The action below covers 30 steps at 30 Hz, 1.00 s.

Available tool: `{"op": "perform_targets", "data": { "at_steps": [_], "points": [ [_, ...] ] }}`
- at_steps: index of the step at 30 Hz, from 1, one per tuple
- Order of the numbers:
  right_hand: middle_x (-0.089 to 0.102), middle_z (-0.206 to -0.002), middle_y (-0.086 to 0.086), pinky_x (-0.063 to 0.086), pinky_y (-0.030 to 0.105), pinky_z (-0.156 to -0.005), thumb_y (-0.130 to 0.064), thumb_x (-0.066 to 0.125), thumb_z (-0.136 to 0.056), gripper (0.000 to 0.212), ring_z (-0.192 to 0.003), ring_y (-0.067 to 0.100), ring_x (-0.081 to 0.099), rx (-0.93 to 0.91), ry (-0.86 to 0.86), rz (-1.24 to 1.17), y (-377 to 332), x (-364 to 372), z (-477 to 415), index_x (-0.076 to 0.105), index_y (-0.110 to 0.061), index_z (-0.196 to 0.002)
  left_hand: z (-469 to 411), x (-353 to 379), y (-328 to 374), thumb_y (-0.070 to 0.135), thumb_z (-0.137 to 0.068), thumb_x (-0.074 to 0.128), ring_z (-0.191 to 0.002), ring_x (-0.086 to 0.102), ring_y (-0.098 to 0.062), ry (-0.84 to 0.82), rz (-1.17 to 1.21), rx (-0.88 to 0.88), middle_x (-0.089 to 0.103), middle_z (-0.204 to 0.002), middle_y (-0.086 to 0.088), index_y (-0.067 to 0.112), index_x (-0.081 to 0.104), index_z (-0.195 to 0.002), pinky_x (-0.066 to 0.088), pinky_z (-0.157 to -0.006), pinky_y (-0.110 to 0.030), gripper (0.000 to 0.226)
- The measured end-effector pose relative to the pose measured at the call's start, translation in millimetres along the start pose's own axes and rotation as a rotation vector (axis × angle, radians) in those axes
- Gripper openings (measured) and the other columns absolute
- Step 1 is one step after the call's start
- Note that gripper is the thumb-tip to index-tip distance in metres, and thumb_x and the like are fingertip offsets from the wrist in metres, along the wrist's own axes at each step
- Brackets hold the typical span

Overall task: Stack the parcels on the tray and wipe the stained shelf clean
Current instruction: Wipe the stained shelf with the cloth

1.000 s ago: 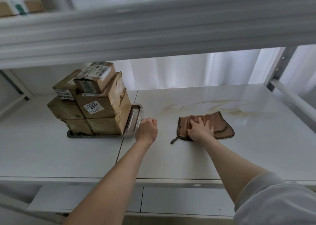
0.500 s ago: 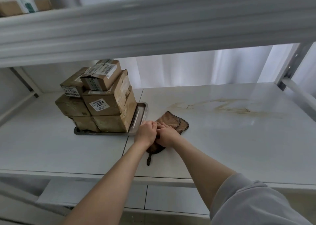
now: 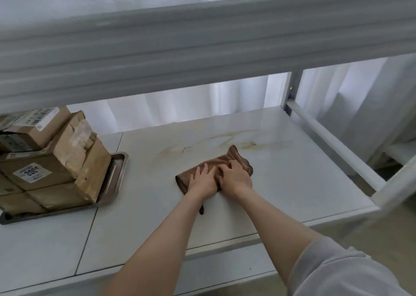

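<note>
- Parcels (image 3: 51,160) already stacked on the tray (image 3: 117,172), so we're wiping now.
- Left grip (image 3: 203,181) flat on the cloth (image 3: 234,158), right grip (image 3: 236,178) bunching it, just short of the stain (image 3: 245,143).
- Next: push forward over it.

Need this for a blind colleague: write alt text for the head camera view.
A person's left hand presses flat on a brown cloth and the right hand curls its fingers into it, on a white shelf just short of brownish stains. To the left, brown parcels sit stacked on a metal tray.
</note>
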State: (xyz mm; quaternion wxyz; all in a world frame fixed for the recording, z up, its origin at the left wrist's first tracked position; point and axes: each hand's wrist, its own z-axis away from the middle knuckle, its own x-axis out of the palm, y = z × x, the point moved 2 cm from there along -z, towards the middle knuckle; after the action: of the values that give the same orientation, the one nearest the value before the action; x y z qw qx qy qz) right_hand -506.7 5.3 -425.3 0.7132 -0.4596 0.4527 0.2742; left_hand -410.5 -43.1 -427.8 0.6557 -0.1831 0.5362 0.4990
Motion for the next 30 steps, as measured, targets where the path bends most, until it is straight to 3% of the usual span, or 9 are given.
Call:
{"op": "perform_targets", "data": {
  "at_steps": [2, 4, 15, 18, 21, 23, 27, 30],
  "points": [
    [0.012, -0.161, 0.001, 0.011, 0.038, -0.119, -0.043, 0.034, -0.099, 0.047, -0.149, 0.030, -0.001, 0.030, -0.050, 0.043, 20.6, -8.9, -1.1, 0.034, -0.035, -0.146, -6.6, 3.8, 23.7, 0.020, -0.099, 0.032, -0.148, -0.009, -0.028, -0.013, -0.011, 0.021, -0.009, -0.160, -0.005, 0.028, 0.004, -0.152, -0.001, -0.118, -0.046, 0.061],
    [0.003, -0.163, -0.002, 0.004, 0.040, -0.120, -0.046, 0.029, -0.100, 0.051, -0.148, 0.032, -0.010, 0.073, -0.089, 0.076, 47.3, -21.4, -4.3, 0.022, -0.038, -0.150, -17.5, 8.7, 51.3, 0.019, -0.098, 0.033, -0.148, -0.010, -0.028, -0.026, -0.030, 0.053, -0.010, -0.160, -0.005, 0.030, 0.004, -0.152, -0.002, -0.118, -0.046, 0.062],
    [-0.006, -0.162, -0.002, -0.001, 0.040, -0.120, -0.044, 0.020, -0.101, 0.054, -0.147, 0.032, -0.014, 0.360, -0.044, 0.052, 179.4, -79.4, -11.8, 0.007, -0.037, -0.153, -71.2, 42.3, 195.1, 0.017, -0.098, 0.033, -0.148, -0.011, -0.026, -0.063, -0.088, 0.262, -0.010, -0.160, -0.002, 0.034, 0.004, -0.151, -0.005, -0.118, -0.046, 0.063],
    [-0.008, -0.162, 0.001, 0.002, 0.041, -0.120, -0.042, 0.024, -0.100, 0.058, -0.148, 0.035, -0.007, 0.460, -0.008, 0.094, 210.1, -88.1, 1.1, 0.004, -0.034, -0.154, -69.5, 57.4, 234.3, 0.012, -0.096, 0.034, -0.148, -0.010, -0.026, -0.081, -0.099, 0.339, -0.009, -0.161, -0.001, 0.035, 0.002, -0.151, -0.005, -0.118, -0.047, 0.068],
    [0.016, -0.158, 0.009, 0.022, 0.040, -0.113, -0.037, 0.028, -0.100, 0.055, -0.141, 0.035, 0.022, 0.559, 0.048, 0.046, 227.3, -94.5, 15.6, 0.015, -0.030, -0.152, -63.8, 68.6, 257.8, 0.008, -0.096, 0.035, -0.148, -0.007, -0.026, -0.122, -0.085, 0.408, -0.004, -0.161, -0.001, 0.034, 0.007, -0.152, -0.003, -0.118, -0.047, 0.067],
    [0.032, -0.148, 0.010, 0.031, 0.040, -0.106, -0.032, 0.026, -0.101, 0.047, -0.134, 0.033, 0.032, 0.594, 0.111, 0.039, 229.2, -96.8, 22.4, 0.030, -0.025, -0.147, -57.6, 71.1, 264.3, 0.007, -0.096, 0.036, -0.148, -0.005, -0.026, -0.132, -0.101, 0.438, -0.003, -0.161, 0.000, 0.032, 0.011, -0.152, -0.001, -0.118, -0.047, 0.066],
    [0.034, -0.145, 0.010, 0.032, 0.038, -0.105, -0.018, 0.025, -0.101, 0.043, -0.133, 0.029, 0.031, 0.586, 0.173, 0.104, 219.9, -101.2, 35.4, 0.050, -0.013, -0.136, -46.8, 74.3, 261.3, 0.011, -0.096, 0.040, -0.148, 0.006, -0.026, -0.138, -0.105, 0.477, 0.008, -0.161, -0.002, 0.021, 0.026, -0.150, 0.009, -0.120, -0.045, 0.056],
    [0.029, -0.149, 0.012, 0.029, 0.039, -0.111, -0.012, 0.027, -0.101, 0.042, -0.136, 0.031, 0.027, 0.539, 0.195, 0.106, 207.0, -102.4, 45.6, 0.048, -0.006, -0.136, -38.0, 74.4, 250.4, 0.012, -0.092, 0.048, -0.142, 0.027, -0.026, -0.116, -0.055, 0.497, 0.030, -0.154, -0.007, 0.011, 0.050, -0.137, 0.026, -0.115, -0.037, 0.045]
  ]
}}
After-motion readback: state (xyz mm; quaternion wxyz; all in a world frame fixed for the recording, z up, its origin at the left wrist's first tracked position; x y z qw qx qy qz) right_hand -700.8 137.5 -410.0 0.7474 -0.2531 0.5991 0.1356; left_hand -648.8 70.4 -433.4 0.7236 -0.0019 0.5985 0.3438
